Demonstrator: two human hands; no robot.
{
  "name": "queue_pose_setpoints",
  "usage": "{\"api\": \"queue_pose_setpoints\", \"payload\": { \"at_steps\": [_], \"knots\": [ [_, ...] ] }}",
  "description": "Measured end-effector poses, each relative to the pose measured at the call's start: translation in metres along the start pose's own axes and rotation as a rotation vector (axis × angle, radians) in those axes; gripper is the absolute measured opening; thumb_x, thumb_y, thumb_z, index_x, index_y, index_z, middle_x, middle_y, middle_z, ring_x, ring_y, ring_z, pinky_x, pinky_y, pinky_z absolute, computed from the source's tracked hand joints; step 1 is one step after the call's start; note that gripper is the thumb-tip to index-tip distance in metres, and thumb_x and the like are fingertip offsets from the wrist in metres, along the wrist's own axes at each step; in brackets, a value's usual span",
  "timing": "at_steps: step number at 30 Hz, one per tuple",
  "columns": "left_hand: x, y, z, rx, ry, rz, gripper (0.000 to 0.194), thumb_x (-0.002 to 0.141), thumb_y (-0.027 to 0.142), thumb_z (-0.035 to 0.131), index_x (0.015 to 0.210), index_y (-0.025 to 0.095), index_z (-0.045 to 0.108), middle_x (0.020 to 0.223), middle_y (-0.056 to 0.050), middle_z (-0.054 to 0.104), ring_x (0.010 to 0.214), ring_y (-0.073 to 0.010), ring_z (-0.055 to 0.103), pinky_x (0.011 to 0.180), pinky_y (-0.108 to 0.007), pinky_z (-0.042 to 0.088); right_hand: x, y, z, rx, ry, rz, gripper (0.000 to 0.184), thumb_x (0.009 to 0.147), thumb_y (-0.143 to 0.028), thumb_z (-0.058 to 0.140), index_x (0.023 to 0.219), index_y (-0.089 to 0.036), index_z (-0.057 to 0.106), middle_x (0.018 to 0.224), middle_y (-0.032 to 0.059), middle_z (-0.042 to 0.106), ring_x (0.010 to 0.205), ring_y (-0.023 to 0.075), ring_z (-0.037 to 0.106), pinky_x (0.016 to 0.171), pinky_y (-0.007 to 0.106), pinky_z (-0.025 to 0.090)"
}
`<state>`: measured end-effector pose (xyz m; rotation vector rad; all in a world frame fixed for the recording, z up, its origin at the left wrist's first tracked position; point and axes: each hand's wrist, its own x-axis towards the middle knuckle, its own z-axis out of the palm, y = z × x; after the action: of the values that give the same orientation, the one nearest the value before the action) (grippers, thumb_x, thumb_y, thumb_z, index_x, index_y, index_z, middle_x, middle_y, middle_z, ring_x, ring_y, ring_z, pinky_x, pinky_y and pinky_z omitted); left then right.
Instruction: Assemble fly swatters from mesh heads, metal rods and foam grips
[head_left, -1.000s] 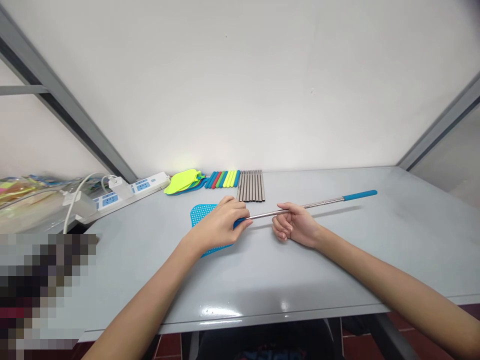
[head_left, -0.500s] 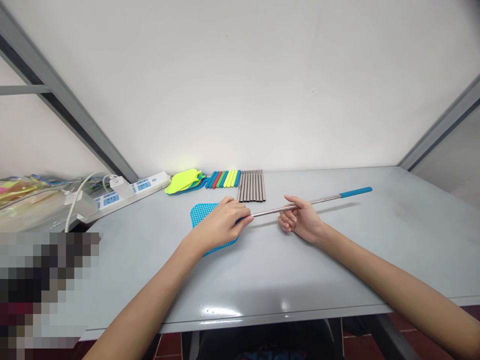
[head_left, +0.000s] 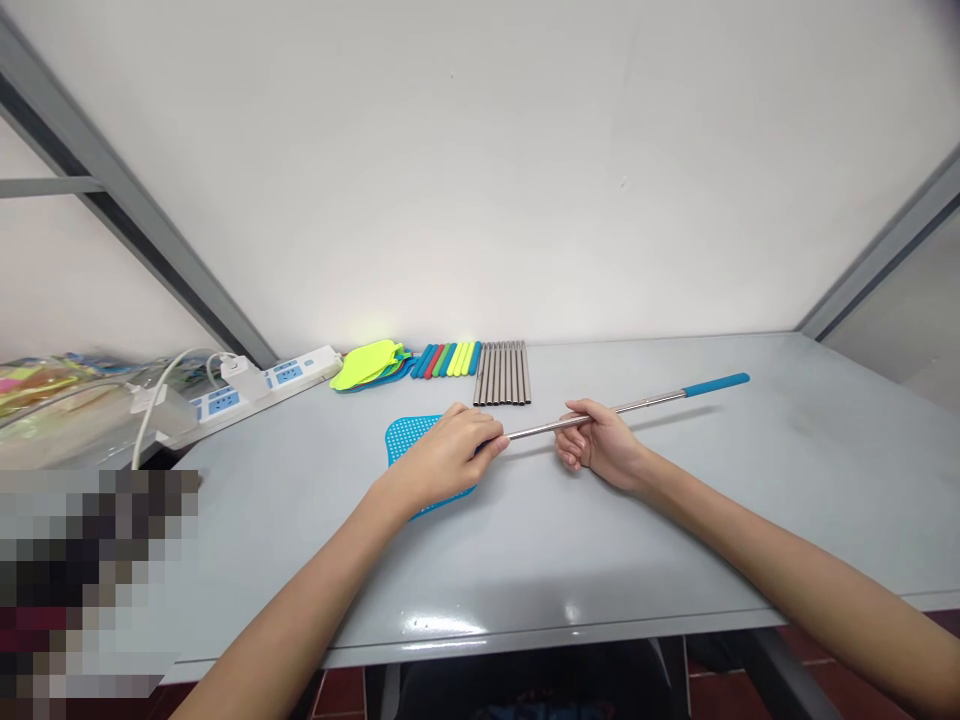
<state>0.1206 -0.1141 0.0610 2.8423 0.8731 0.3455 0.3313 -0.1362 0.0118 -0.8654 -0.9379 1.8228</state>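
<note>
A blue fly swatter with a thin metal telescopic rod lies across both hands, tilted up to the right. Closed round the rod where it meets the perforated head is my left hand, which covers part of that head. My right hand is curled under the middle of the rod, its thumb along the top. The blue grip at the far right end rises over the table, casting a shadow.
At the back stand a pile of yellow-green and blue swatter heads, a row of coloured grips and several metal tubes. A power strip with plugs and cables runs along the left. The grey table has its edge in front.
My right thumb has come down onto the rod. Both hands and the swatter are otherwise almost where they were.
</note>
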Motion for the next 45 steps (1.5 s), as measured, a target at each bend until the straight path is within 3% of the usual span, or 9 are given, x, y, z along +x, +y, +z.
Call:
{"api": "queue_pose_setpoints", "payload": {
  "at_steps": [28, 38, 41, 45],
  "knots": [
    [0.003, -0.002, 0.012, 0.01, 0.018, 0.008, 0.028, 0.086, 0.027, 0.025, 0.065, 0.017, 0.04, 0.065, 0.001, 0.049, 0.066, -0.0125, 0.042, 0.07, -0.028, 0.029, 0.003, 0.001, -0.001, 0.062, 0.063, -0.015, 0.045, 0.078, -0.037, 0.034, 0.039, -0.016, 0.038, 0.041, 0.0008, 0.036, 0.043, 0.0134, 0.043, 0.045, 0.026, 0.031],
    [0.002, -0.003, 0.017, 0.152, 0.083, 0.029, 0.025, 0.085, 0.021, 0.028, 0.062, 0.016, 0.037, 0.062, 0.001, 0.047, 0.062, -0.0113, 0.04, 0.068, -0.028, 0.027, -0.003, 0.0, 0.0, 0.012, -0.023, 0.145, 0.04, 0.077, -0.035, 0.03, 0.044, -0.015, 0.041, 0.044, 0.0025, 0.039, 0.044, 0.0143, 0.045, 0.037, 0.022, 0.026],
    [0.002, -0.002, 0.018, 0.247, 0.132, 0.048, 0.024, 0.084, 0.021, 0.028, 0.063, 0.016, 0.04, 0.064, 0.0, 0.048, 0.063, -0.0121, 0.039, 0.07, -0.03, 0.027, -0.005, 0.001, 0.002, 0.051, -0.055, 0.166, 0.038, 0.076, -0.035, 0.03, 0.045, -0.015, 0.039, 0.044, 0.0021, 0.039, 0.044, 0.0142, 0.046, 0.038, 0.022, 0.027],
    [0.0, 0.002, 0.021, 0.309, 0.164, 0.06, 0.024, 0.083, 0.019, 0.029, 0.064, 0.016, 0.041, 0.065, -0.001, 0.049, 0.064, -0.0125, 0.04, 0.072, -0.031, 0.027, -0.007, 0.002, 0.004, 0.126, -0.086, 0.213, 0.036, 0.076, -0.035, 0.031, 0.046, -0.016, 0.038, 0.044, 0.0013, 0.037, 0.044, 0.0133, 0.044, 0.034, 0.019, 0.02]
  ]
}}
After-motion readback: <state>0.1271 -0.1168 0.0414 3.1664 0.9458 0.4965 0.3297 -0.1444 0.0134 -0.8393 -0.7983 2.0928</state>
